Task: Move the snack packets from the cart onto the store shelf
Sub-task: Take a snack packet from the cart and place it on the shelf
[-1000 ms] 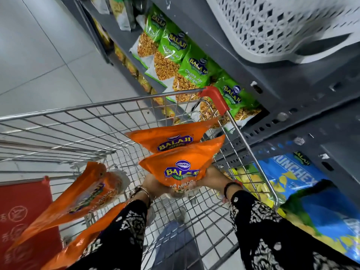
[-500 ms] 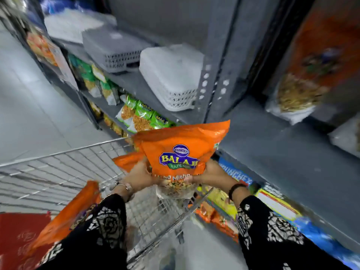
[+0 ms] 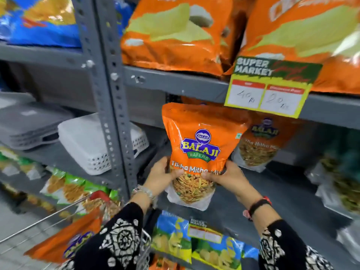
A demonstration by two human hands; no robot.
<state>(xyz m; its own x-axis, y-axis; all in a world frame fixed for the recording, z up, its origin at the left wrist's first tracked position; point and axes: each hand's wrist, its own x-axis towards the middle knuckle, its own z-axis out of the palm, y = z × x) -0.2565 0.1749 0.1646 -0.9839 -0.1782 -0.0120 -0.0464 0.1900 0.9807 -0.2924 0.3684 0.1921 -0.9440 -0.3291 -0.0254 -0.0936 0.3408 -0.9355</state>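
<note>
Head view: nearest, at the lower left, the wire cart [image 3: 58, 215] holds at least one more orange packet [image 3: 64, 240], lying tilted against its rim, so the job looks only partly done; how many others remain in the basket cannot be seen.

Above the cart, both hands hold one orange snack packet [image 3: 200, 145] upright by its lower corners. The left hand [image 3: 161, 176] clasps the bottom left corner and the right hand [image 3: 228, 176] the bottom right, thumbs pressed on the clear window over the mix. The packet is in the air at the front edge of the grey shelf [image 3: 282, 193], not yet set down; its top reaches just under the shelf board above.

Further in, a matching packet [image 3: 261, 141] stands on that shelf, just behind and to the right of the held one, which suggests the row is being filled. The front of the shelf near its left end is bare, so there is room.

A yellow price card [image 3: 270, 90] hangs from the board above. To the left of the grey upright post, white plastic baskets [image 3: 87, 145] lie upturned, with nothing visible in them.
</note>
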